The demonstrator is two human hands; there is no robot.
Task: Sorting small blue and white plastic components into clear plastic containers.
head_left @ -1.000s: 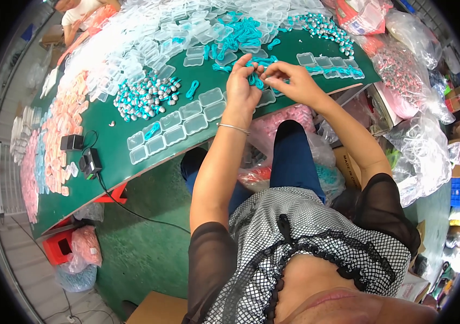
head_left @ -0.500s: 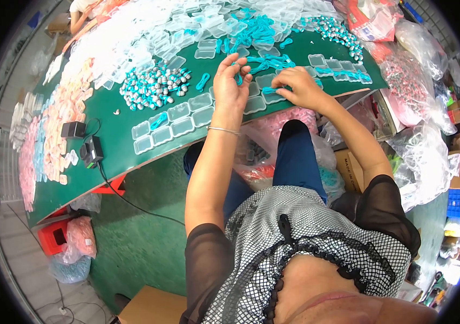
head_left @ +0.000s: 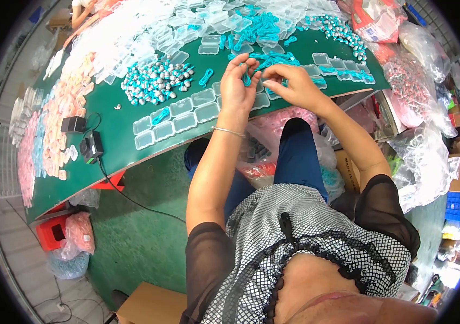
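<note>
My left hand (head_left: 238, 86) is raised over the table's near edge, its fingers curled round a small teal cord bundle (head_left: 247, 80). Close beside it, my right hand (head_left: 295, 89) has its thumb and forefinger slightly apart, pointing at the left fingers; no cord shows between them. Below the hands runs a double row of clear plastic cases (head_left: 207, 112). One teal bundle (head_left: 161, 116) lies in a case at the row's left end, and another (head_left: 273, 96) shows in a case under my right hand. Behind my hands lies a loose pile of teal cords (head_left: 281, 59).
Grey-and-teal beads or small plugs (head_left: 157, 81) are heaped at left, with more (head_left: 340, 35) at far right. Clear cases (head_left: 149, 32) cover the back. Cases with teal bundles (head_left: 343, 72) stand right. A black device (head_left: 90, 146) with a cable sits at the left front edge.
My right hand has let go of a teal bundle at a case and moved up and left toward my left hand. The left hand still holds its bundle and has shifted slightly right.
</note>
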